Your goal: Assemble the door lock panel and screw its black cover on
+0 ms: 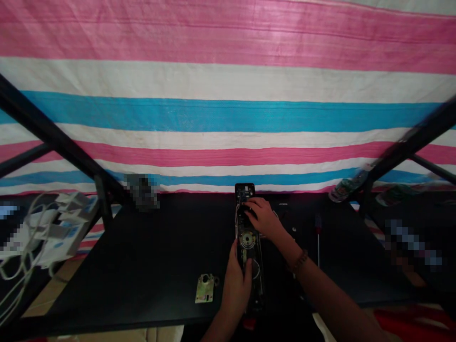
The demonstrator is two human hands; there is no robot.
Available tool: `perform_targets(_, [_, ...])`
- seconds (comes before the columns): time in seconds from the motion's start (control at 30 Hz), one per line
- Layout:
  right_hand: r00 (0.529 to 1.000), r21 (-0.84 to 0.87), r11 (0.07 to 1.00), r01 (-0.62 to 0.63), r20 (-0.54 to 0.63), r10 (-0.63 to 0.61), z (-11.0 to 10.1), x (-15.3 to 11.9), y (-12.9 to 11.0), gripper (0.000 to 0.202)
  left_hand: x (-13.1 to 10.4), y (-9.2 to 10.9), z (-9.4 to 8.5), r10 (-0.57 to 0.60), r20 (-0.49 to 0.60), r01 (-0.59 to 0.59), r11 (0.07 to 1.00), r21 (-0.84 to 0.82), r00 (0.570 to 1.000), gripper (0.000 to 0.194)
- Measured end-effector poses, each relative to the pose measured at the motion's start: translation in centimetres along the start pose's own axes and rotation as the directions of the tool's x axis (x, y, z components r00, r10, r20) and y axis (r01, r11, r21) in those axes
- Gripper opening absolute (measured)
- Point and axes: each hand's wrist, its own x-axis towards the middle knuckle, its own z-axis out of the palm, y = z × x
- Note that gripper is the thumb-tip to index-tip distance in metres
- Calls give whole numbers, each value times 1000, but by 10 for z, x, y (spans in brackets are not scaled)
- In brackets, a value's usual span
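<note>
A long, narrow black lock housing (247,255) lies open-side up in front of me, its far end near the striped sheet. Inside it show a round metal disc (247,239) and thin white wires (237,216) along the left edge. My left hand (238,280) grips the near half of the housing, thumb on top and fingers along its left side. Over the upper half, my right hand (260,216) bends its fingers together down into the housing; what they pinch is too small to make out. A yellowish metal plate (204,289) with holes lies left of my left hand.
On the black table (153,266), a screwdriver (318,232) lies to the right. A plastic bottle (344,189) rests near the right frame bar. White boxes with cables (64,228) crowd the far left. A striped sheet (228,114) hangs behind the table.
</note>
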Motion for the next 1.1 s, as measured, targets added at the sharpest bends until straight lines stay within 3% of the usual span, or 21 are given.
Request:
perform_targets(0.27, [994,-108,989,-106,25,109,4,22,-21,13,1,-1,1,-19,-10,18,999,-34,1000,66])
perform_targets(0.5, [967,-141,957,-254,-67,247,18,27,-39,10,-1,-3,1,-7,-18,7,999,-40,1000,68])
perform_targets(0.8, [994,-122,989,-87,-82,78,21,24,-31,14,-1,-1,0,19,-14,-19,999,-33,1000,66])
perform_targets(1.1, [994,-206,972,-111,-25,108,20,32,-32,13,-3,1,-1,2,3,-2,999,-53,1000,69])
